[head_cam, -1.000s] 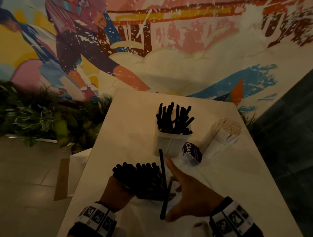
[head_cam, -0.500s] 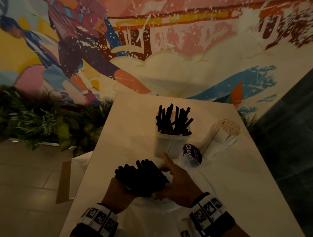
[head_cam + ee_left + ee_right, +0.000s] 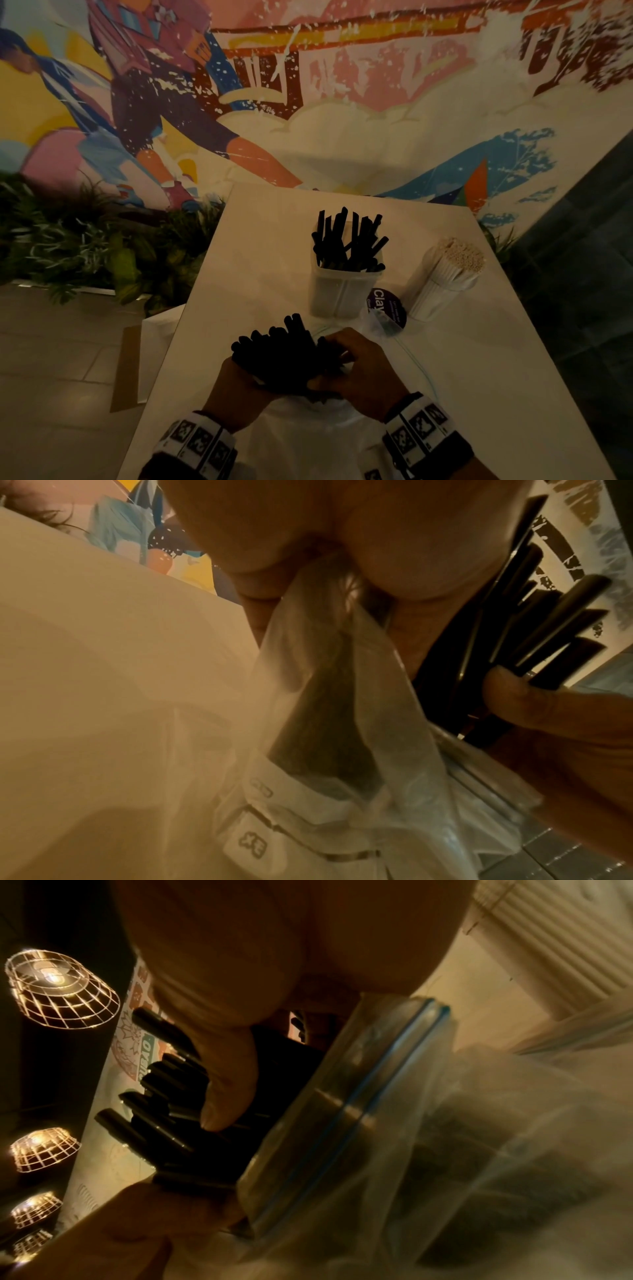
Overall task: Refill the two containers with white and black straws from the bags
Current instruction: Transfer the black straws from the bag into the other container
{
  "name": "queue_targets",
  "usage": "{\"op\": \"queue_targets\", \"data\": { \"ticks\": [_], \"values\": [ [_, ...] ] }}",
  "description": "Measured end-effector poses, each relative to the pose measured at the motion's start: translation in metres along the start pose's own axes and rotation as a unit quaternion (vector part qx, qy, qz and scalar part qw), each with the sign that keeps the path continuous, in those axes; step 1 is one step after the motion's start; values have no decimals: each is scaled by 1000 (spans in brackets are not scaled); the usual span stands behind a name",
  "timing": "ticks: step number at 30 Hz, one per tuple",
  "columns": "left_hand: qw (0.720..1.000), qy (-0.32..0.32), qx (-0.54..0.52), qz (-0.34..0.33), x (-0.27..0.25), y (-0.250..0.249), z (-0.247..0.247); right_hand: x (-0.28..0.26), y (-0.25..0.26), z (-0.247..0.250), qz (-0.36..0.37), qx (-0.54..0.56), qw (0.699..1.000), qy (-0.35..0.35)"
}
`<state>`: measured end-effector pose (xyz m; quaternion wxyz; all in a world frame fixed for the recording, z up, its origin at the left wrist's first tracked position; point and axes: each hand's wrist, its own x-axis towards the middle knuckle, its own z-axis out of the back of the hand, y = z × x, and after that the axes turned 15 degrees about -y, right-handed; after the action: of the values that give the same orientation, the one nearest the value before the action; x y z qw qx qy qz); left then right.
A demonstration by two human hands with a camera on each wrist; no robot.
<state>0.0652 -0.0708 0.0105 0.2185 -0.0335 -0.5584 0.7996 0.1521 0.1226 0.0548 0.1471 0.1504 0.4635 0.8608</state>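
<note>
Black straws (image 3: 284, 356) now sit gathered in one bundle between my hands; a second ago a stray one stood loose at my spread right hand (image 3: 359, 370). From the head view I judge the bunch ready for the container (image 3: 342, 291) just beyond. Left wrist: my left hand (image 3: 342, 534) curls around bundle and bag (image 3: 342, 723) together. Right wrist: thumb (image 3: 226, 1074) and fingers clasp the straws at the bag's mouth.

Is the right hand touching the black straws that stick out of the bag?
Touching. The right wrist view shows the right hand with its thumb pressed on the black straws poking out of the bag.
</note>
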Motion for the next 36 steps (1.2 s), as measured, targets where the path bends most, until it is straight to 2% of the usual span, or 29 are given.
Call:
{"op": "queue_targets", "data": {
  "ticks": [5,12,15,18,24,27,30,33,36],
  "values": [
    [999,13,-23,22,2,-6,1,-1,1,-1,-8,-5,1000,-12],
    [999,-11,-39,17,0,-8,3,1,3,2,-54,60,996,-39],
    [998,-20,-51,30,0,-5,4,6,6,5,-65,82,992,-72],
    [999,-18,-31,2,-2,3,1,10,8,7,-73,116,985,-101],
    [1000,-7,-15,7,0,-1,4,8,-7,4,-63,76,989,-111],
    [999,-23,1,-31,-2,-4,5,4,-5,5,-80,129,979,-137],
    [1000,-27,-16,1,-3,2,6,6,-4,7,-78,185,966,-165],
    [999,-24,-6,-22,-1,3,5,3,-14,2,-119,210,960,-143],
    [999,10,20,-26,-2,-8,6,-2,-20,-2,-142,221,958,-112]
  ]
}}
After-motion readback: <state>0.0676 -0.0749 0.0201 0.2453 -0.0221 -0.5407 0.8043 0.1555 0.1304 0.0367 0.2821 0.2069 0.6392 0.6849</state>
